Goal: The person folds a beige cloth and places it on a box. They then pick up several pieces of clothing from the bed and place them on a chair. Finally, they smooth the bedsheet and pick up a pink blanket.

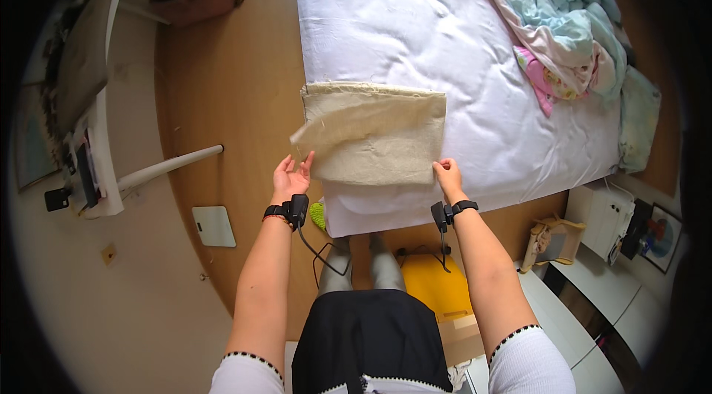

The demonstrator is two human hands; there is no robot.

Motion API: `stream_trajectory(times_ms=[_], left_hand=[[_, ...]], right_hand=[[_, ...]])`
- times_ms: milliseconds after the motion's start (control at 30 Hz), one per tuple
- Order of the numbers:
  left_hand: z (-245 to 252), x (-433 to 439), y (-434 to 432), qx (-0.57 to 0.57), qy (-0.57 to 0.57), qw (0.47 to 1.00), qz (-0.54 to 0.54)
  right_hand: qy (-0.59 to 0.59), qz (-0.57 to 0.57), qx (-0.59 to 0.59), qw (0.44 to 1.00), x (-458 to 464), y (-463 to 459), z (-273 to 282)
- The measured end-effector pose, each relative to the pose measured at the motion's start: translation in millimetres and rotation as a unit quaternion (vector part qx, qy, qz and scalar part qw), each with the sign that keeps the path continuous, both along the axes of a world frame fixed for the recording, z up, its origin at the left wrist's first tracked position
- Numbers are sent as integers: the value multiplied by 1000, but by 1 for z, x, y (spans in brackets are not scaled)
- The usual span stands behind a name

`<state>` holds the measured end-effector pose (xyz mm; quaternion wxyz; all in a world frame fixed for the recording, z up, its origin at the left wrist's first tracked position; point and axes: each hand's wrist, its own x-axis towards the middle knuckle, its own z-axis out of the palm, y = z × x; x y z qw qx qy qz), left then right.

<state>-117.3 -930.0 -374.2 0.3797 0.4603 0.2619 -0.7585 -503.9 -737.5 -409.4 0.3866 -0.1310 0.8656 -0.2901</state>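
A folded piece of beige cloth (384, 141) with frayed threads along its far edge lies on the bed near its front left corner. Its top layer is raised and blurred at the left, showing another layer beneath. My right hand (449, 176) pinches the near right corner between thumb and fingers. Palm up and fingers apart, my left hand (292, 176) is just below the lifted left corner; nothing shows in its grasp. Each wrist wears a black strap with a small cabled device.
The bed (384, 32) has a wrinkled white sheet, with a pale blue and pink quilt (567, 10) heaped at the far right. A white desk leg (172, 167) and a flat white scale (214, 226) are at left. A yellow box (436, 283) stands by my legs.
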Motion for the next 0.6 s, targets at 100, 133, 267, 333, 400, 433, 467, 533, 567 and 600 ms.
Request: stream_trajectory(times_ms=[100, 133, 267, 333, 400, 433, 467, 533, 567, 600], left_hand=[[7, -7, -7, -115, 2, 991, -67], [3, -9, -11, -169, -16, 982, -85], [-28, -5, -12, -117, -227, 947, -197], [-42, 4, 1, -107, -271, 892, -346], [-50, 6, 20, -44, -315, 849, -422], [-52, 6, 29, -56, -288, 872, -391], [-52, 5, 38, -67, -260, 894, -359], [-48, 0, 46, -91, -241, 911, -322], [-45, -3, 47, -109, -265, 893, -347], [-42, -5, 46, -126, -289, 873, -372]], right_hand=[[-6, -12, -6, 1000, 3, -2, 7], [-19, -13, -1, 1000, 3, -3, 9], [-78, 10, 33, 996, 4, -8, 17], [-81, 58, 35, 994, 7, -9, 22], [-79, 71, 3, 994, 12, -8, 25], [-74, 64, -36, 995, 15, -7, 26], [-89, 48, -77, 992, 18, -5, 27], [-50, 60, -75, 994, 19, 0, 29], [-56, 51, -74, 994, 18, 3, 29], [-52, 62, -74, 994, 17, 7, 30]])
